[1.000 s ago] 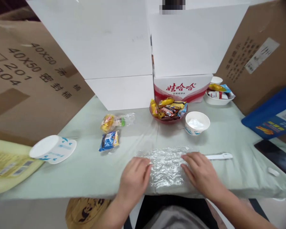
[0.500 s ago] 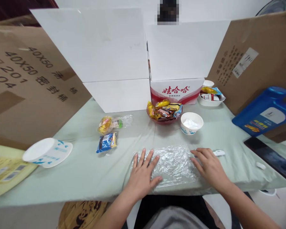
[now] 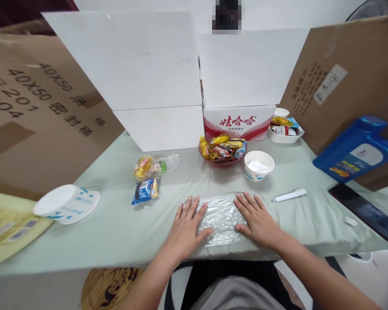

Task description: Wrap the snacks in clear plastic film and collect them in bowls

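Observation:
A crinkled sheet of clear plastic film (image 3: 222,219) lies flat near the front edge of the cloth-covered table. My left hand (image 3: 188,226) rests palm down on its left side, fingers stretched out. On the right side of the film, my right hand (image 3: 255,218) also presses flat with its fingers spread. A white utility knife (image 3: 289,195) lies to the right of my right hand, apart from it. Beyond the film stands a paper bowl (image 3: 259,165) with something white inside.
A red bowl of wrapped snacks (image 3: 223,160) stands before the white box (image 3: 239,122). Wrapped snacks, including a blue packet (image 3: 145,190), lie left. A tipped paper bowl (image 3: 66,204) is farther left. A blue bottle (image 3: 357,148) and phone (image 3: 365,211) are right.
My right hand has moved left from the film's right edge onto the film and flattened out. The utility knife is now fully uncovered. My left hand has shifted slightly left.

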A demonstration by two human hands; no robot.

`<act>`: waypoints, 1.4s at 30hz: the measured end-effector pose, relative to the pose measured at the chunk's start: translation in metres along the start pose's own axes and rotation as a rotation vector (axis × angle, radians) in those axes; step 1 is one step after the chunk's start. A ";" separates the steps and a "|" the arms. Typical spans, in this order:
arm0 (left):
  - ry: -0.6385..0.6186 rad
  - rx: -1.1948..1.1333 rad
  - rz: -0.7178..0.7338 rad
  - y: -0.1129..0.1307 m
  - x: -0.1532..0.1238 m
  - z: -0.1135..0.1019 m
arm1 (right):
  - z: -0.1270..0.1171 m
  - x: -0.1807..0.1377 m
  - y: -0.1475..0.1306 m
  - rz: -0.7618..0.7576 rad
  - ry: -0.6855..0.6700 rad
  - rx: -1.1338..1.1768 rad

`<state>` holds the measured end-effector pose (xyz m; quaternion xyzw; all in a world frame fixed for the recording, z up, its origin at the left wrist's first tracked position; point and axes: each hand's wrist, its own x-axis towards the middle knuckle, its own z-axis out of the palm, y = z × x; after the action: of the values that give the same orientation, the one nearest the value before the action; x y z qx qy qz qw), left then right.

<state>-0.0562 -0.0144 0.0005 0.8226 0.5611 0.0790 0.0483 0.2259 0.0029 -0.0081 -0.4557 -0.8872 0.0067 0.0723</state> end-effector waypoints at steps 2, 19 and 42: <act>0.114 -0.015 -0.044 -0.017 -0.007 -0.008 | 0.005 -0.001 0.000 0.039 -0.014 0.001; 0.191 -0.241 0.332 -0.024 -0.067 -0.014 | -0.031 -0.078 0.020 -0.204 0.039 0.254; 0.190 -0.447 -0.217 -0.012 -0.019 -0.016 | -0.020 -0.053 0.028 0.302 0.400 0.298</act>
<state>-0.0772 -0.0282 0.0127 0.7153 0.6166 0.2724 0.1840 0.2813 -0.0246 0.0036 -0.5592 -0.7666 0.0576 0.3103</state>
